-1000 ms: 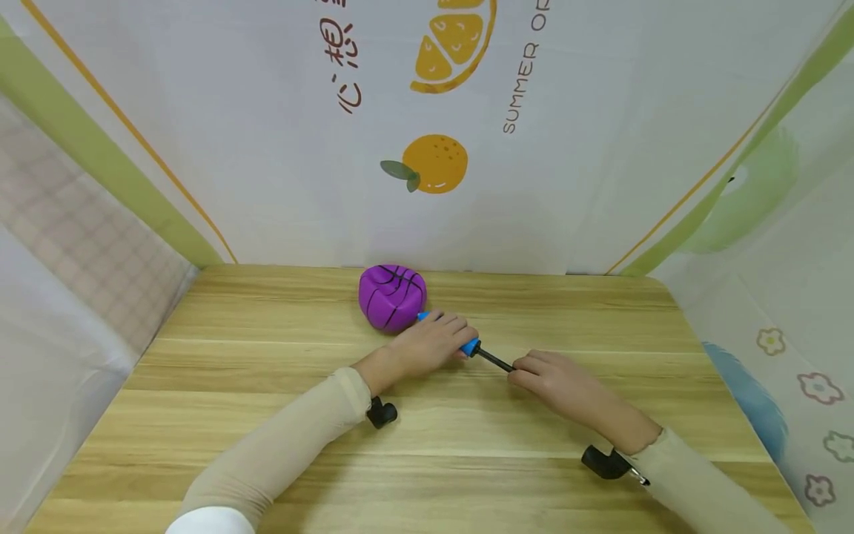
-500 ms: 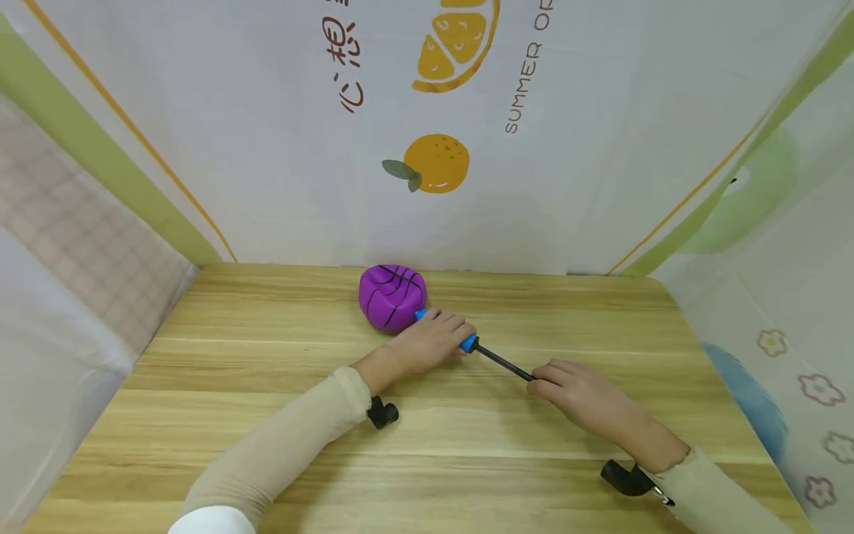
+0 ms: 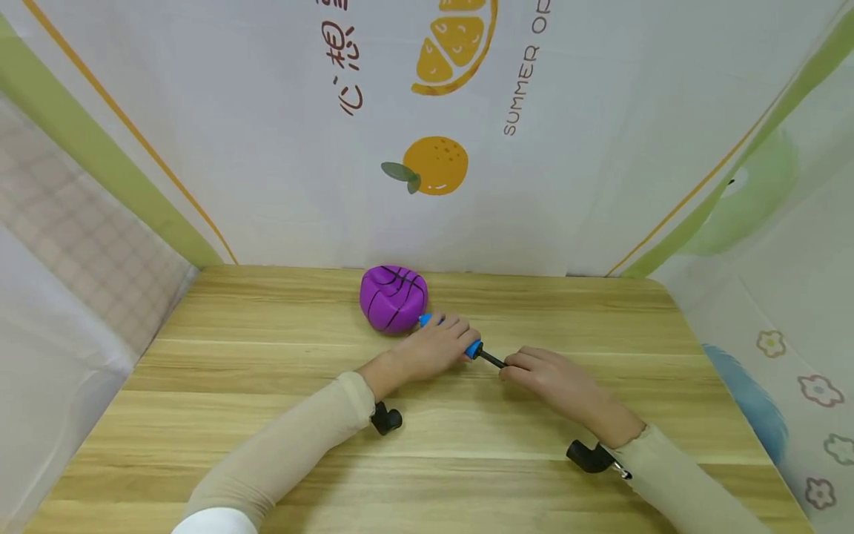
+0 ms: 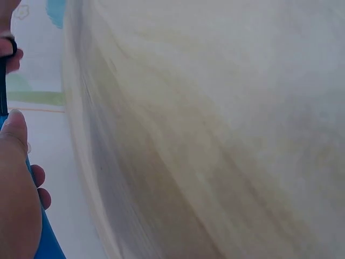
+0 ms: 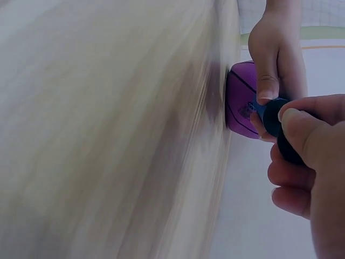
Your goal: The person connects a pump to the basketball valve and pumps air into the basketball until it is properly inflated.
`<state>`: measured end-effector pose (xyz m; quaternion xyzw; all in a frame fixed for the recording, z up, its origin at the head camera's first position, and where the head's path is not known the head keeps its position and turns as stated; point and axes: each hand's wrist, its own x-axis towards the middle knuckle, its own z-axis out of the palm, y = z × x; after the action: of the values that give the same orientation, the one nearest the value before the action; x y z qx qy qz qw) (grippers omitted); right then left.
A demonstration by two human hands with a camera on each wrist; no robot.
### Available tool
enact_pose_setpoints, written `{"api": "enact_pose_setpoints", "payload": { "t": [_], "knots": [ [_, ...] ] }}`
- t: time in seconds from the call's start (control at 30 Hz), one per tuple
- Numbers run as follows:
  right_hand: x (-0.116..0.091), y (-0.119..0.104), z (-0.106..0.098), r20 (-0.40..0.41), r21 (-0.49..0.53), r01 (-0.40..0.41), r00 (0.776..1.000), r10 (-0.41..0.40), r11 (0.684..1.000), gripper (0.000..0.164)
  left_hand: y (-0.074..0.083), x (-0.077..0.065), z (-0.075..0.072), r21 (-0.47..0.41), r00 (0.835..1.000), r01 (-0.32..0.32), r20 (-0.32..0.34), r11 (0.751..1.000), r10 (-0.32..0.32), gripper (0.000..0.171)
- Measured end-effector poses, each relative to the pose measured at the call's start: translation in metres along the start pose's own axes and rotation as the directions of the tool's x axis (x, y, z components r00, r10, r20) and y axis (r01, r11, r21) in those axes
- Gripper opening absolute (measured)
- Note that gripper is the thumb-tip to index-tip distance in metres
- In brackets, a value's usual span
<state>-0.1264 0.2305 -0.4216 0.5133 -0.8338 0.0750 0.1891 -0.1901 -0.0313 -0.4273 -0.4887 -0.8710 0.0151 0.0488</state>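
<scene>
A dented purple ball with black basketball lines sits near the table's back edge. Just to its right, my left hand grips the blue barrel of a hand pump, whose blue tip reaches the ball's lower right side. My right hand holds the pump's black handle, mostly hidden by the fingers in the head view. A short length of black rod shows between the hands. In the right wrist view the black handle is pinched between thumb and fingers, with the ball behind.
The wood-grain table spreads under both forearms. A white printed curtain hangs along its back edge, with more cloth at both sides. Black camera mounts stick out from the wrists.
My right hand first drew away to the lower right, lengthening the visible rod, then came back toward the left hand, shortening it. The left hand and ball stay nearly in place.
</scene>
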Motion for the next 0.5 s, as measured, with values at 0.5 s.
{"api": "enact_pose_setpoints", "payload": {
  "t": [0.5],
  "knots": [
    [0.021,0.005,0.019,-0.018,-0.025,0.044,0.999,-0.045,0.999,0.024,0.002,-0.001,0.001,-0.013,1.0,0.0,0.018,1.0,0.0,0.034]
  ]
}}
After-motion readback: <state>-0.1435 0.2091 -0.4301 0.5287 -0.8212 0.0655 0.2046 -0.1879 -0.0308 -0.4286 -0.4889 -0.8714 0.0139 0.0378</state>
